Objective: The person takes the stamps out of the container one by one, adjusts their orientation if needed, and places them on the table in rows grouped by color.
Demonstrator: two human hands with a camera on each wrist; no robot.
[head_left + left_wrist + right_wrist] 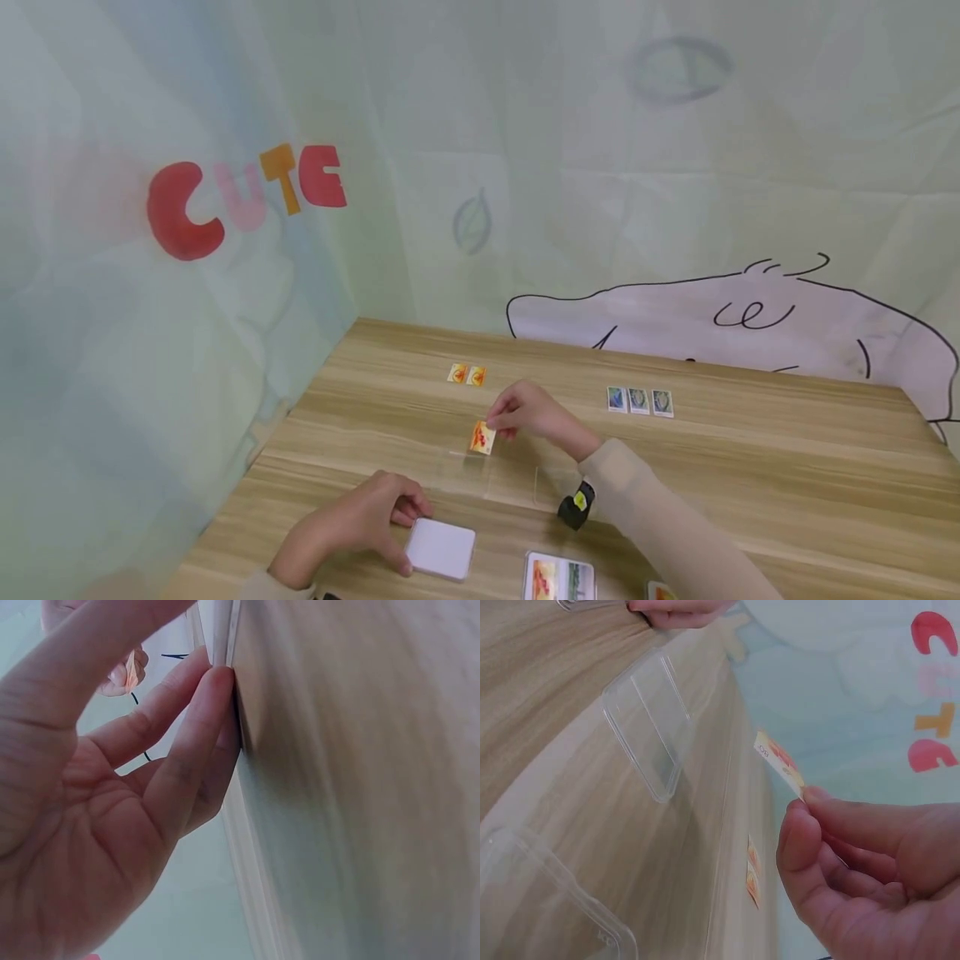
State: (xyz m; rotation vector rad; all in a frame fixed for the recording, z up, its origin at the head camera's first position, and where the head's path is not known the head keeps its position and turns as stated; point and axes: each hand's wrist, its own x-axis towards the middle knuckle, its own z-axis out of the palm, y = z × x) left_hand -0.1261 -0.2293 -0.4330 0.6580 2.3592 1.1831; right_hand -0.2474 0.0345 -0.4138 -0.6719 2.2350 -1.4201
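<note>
Between thumb and forefinger my right hand (531, 412) pinches a small orange picture stamp (482, 437), held tilted above the table; printed digits show on the stamp (778, 756) in the right wrist view. My left hand (360, 521) holds a flat white square case (441, 548) by its left side, thumb at the near corner and curled fingers at the far one. Edge-on in the left wrist view, the case (225, 634) meets the fingertips. Two orange stamps (467, 375) lie side by side farther back. A clear plastic case (646, 724) lies below the pinched stamp.
Three bluish-green stamps (639, 401) lie in a row at the back right. Another clear case (551, 889) is near the right wrist. A case with stamps (558, 577) sits at the front edge of view. Printed curtains (450, 250) border the wooden table (750, 467).
</note>
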